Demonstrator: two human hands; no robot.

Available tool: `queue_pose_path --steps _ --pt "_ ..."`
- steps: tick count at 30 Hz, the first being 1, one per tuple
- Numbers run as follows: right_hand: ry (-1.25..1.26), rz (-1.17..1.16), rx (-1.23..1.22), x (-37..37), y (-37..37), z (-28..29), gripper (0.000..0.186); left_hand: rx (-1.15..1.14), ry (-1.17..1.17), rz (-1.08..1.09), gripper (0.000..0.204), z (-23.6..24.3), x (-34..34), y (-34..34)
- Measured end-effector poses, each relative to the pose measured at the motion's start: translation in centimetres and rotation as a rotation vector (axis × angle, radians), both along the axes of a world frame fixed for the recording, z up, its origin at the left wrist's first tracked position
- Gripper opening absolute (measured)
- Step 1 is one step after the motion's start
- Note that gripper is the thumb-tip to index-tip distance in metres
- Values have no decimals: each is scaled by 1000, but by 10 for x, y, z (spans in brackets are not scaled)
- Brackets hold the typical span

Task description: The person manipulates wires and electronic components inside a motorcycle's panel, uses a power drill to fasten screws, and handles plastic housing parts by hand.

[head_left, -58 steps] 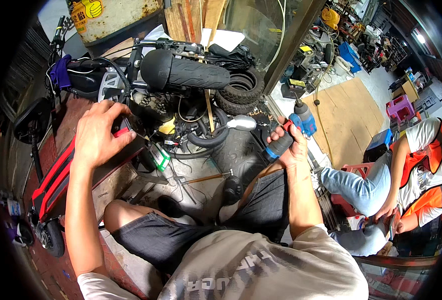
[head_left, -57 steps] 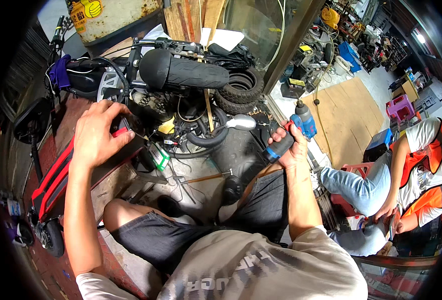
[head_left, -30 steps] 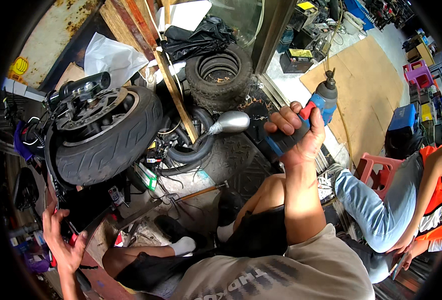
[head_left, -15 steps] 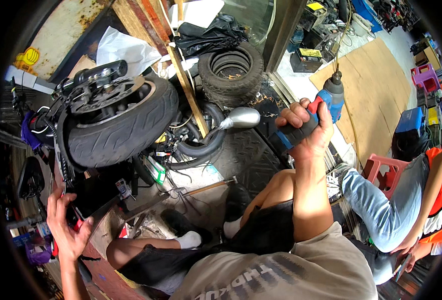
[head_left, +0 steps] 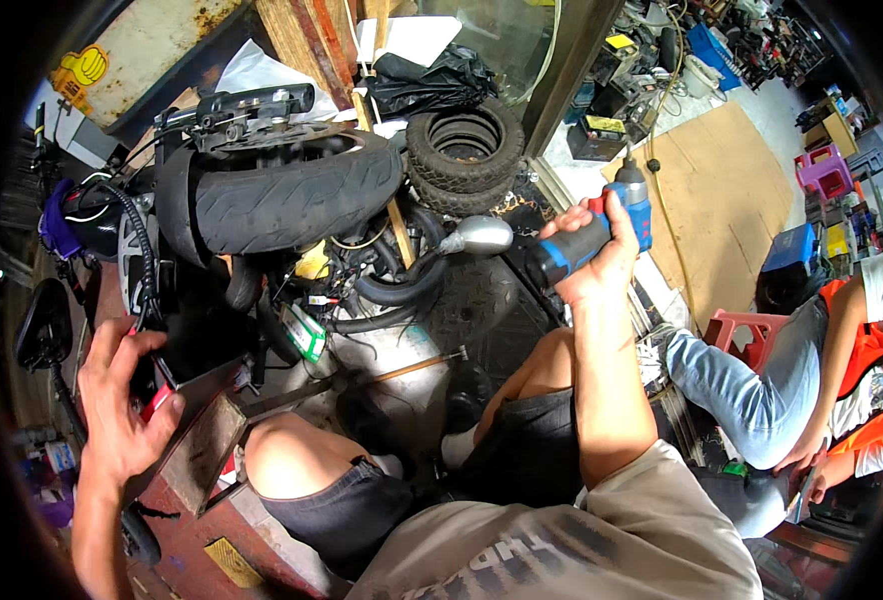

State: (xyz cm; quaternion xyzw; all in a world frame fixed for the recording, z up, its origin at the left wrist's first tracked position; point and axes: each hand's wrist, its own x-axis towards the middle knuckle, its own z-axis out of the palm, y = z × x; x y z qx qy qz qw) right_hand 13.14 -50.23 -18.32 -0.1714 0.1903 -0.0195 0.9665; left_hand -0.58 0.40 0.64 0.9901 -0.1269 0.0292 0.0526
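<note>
A cluttered repair shop, its floor crowded with parts: a stack of small black rubber tyres (head_left: 464,152) by a post, and a flat brown cardboard sheet (head_left: 727,200) further right. A large black treaded scooter wheel (head_left: 282,195) lies across the middle. The right hand (head_left: 592,265) is wrapped tight around a blue and black cordless power tool (head_left: 590,238), raised above the knee. The left hand (head_left: 122,400) pinches a small red-handled tool (head_left: 159,398) beside the scooter's dark body. Another person in an orange vest (head_left: 867,345) sits to the right.
</note>
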Motion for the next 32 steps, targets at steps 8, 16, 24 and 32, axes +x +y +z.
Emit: queue_pose_path --steps 8,16,24,32 --pt "50 107 -121 18 28 -17 33 108 125 -9 65 6 -10 23" --pt "268 174 -208 23 96 0 33 89 267 -41 63 4 -1 24" --pt "575 131 -35 -14 120 6 29 26 303 -146 59 9 23 15" --pt "603 133 -187 -55 131 29 28 58 352 -114 64 10 20 12"
